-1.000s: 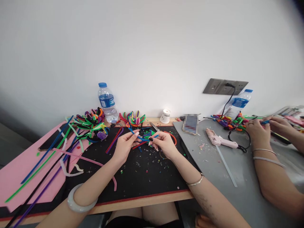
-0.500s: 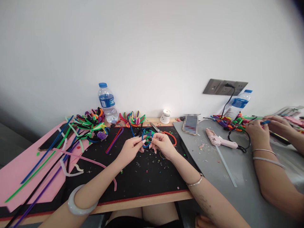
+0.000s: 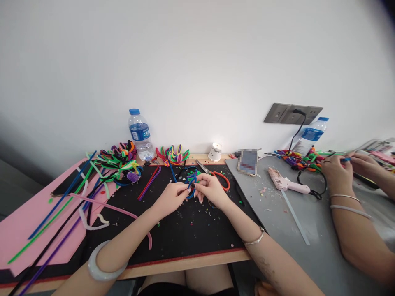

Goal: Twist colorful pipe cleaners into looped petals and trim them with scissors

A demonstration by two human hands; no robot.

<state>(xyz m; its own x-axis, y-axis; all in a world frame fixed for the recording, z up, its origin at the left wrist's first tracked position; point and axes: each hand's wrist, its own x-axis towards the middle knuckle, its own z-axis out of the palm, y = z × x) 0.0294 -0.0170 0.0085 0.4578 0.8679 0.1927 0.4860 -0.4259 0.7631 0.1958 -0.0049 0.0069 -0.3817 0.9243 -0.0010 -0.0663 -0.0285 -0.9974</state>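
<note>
A small bundle of blue, green and purple pipe cleaners is between my hands above the black mat. My left hand pinches its blue strand from the left. From the right, my right hand grips the same bundle, thumb and index finger together, partly covering it. Orange-handled scissors lie just behind my right hand. To the left of my hands rest a red and a purple folded pipe cleaner.
Behind stand a water bottle and a white paper cup. Long pipe cleaners cross pink sheets at left. A pink glue gun lies right, near another person's hands and a second bottle.
My left hand has shifted slightly, its fingertips now lower and closer to my right hand. The blue loop between my hands has changed shape and sits differently.
</note>
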